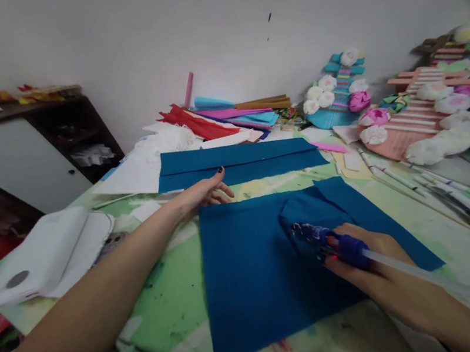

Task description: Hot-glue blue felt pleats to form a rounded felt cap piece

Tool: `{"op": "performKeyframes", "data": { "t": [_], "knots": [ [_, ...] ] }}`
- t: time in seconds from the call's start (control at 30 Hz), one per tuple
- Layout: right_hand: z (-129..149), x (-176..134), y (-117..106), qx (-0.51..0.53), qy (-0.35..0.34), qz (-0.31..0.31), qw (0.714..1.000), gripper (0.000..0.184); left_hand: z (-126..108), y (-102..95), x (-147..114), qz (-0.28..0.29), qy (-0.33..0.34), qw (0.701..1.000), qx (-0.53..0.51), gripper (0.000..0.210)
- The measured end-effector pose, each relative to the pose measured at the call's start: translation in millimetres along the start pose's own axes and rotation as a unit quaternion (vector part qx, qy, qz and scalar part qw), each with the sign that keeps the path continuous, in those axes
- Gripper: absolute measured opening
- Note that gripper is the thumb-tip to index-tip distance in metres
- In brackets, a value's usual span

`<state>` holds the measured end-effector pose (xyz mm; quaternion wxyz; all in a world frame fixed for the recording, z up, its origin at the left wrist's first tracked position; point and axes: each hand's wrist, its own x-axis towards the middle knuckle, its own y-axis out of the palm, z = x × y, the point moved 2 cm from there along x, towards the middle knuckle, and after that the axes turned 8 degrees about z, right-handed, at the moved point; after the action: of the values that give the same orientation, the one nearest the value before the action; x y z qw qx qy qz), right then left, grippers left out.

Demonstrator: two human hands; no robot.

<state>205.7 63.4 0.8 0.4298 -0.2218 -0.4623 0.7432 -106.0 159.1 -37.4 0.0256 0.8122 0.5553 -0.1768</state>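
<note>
With left fingers loosely parted and nothing gripped, reached the left hand over the gap between a blue strip and a blue sheet. Had the strip, creased along its length, just beyond those fingers, and the sheet nearer, below them and to their right; could not tell hovering from light contact with either, but seemed, by such a slack posture, to be pressing nothing down. Held a glue gun with right fingers wrapped around its body and the right hand over the sheet's right part, nozzle turned leftward from those fingers, probably for aim and for safety from heat. Let the glue stick trail back past the right wrist, likely to leave the grip unhindered. Pointed the nozzle at a puckered, lifted flap ahead of the right fingers; could not make out any touch. Had coloured paper far beyond the left fingers and a flower-trimmed pink model beyond the right, presumably to spare room on the green-stained tablecloth.
</note>
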Motion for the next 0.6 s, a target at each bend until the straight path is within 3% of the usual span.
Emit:
{"op": "performKeyframes", "data": {
  "t": [0.13,0.23,0.6],
  "knots": [
    [6.5,5.6,5.6,-0.031,-0.002,0.025,0.999,0.024,-2.0,0.2,-0.7,0.051,0.061,0.992,0.101,0.033],
    [6.2,8.9,8.3,-0.039,0.001,0.021,0.999,0.025,0.5,-0.4,1.0,0.068,0.079,0.988,0.117,0.024],
    [6.9,10.0,12.5,-0.060,0.006,0.024,0.998,0.025,5.3,-5.0,5.7,0.074,0.076,0.985,0.139,0.021]
  ]
}}
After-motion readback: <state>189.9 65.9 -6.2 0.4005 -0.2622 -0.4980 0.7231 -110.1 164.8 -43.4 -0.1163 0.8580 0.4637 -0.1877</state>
